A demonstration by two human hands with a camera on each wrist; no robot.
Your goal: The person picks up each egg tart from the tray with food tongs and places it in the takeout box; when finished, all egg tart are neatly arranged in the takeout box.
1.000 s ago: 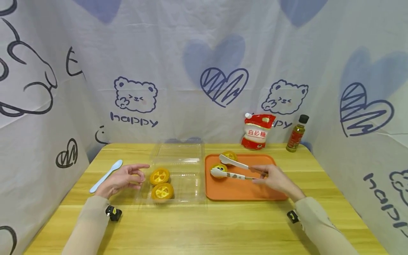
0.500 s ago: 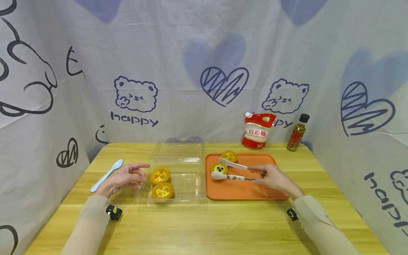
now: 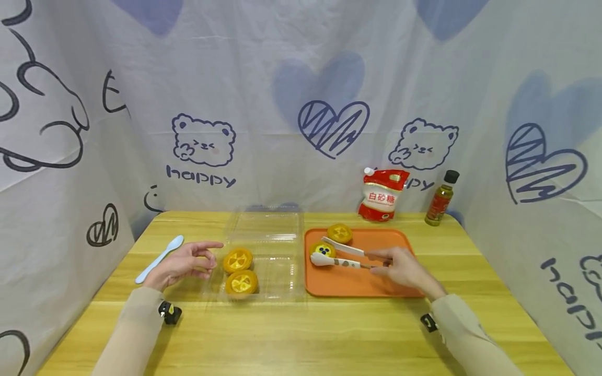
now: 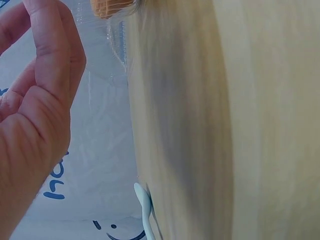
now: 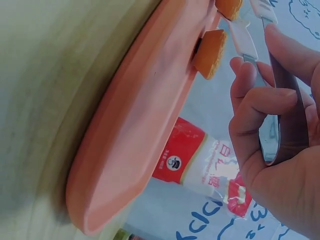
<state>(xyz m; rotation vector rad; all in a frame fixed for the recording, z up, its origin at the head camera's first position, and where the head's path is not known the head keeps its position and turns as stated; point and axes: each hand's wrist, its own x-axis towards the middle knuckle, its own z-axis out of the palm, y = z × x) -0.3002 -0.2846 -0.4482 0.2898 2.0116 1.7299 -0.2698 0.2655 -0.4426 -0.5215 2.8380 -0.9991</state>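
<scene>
My right hand [image 3: 398, 267] holds a pair of tongs [image 3: 347, 262] with white, brown-spotted ends and metal arms, the arms spread apart. The tong tips lie on either side of a tart with dark berries [image 3: 323, 250], which sits at the left of an orange tray [image 3: 371, 282]. Behind it on the tray is a yellow-topped tart [image 3: 339, 233]. My left hand [image 3: 185, 264] hovers empty with loosely bent fingers at the left side of a clear plastic box [image 3: 278, 271]. Two yellow-topped tarts, a rear one [image 3: 238, 259] and a front one [image 3: 242, 282], sit in the box's left part.
A pale blue spoon [image 3: 159, 260] lies on the wooden table [image 3: 301, 334] beyond my left wrist. Behind the tray stand a red and white sugar pouch [image 3: 380, 199] and an oil bottle with a black cap [image 3: 439, 201]. The box's lid [image 3: 265, 223] leans open toward the back cloth.
The far arm of the tongs has come nearer to the berry tart, and the near arm has shifted slightly forward off its top, uncovering the berries. My left hand stays where it was.
</scene>
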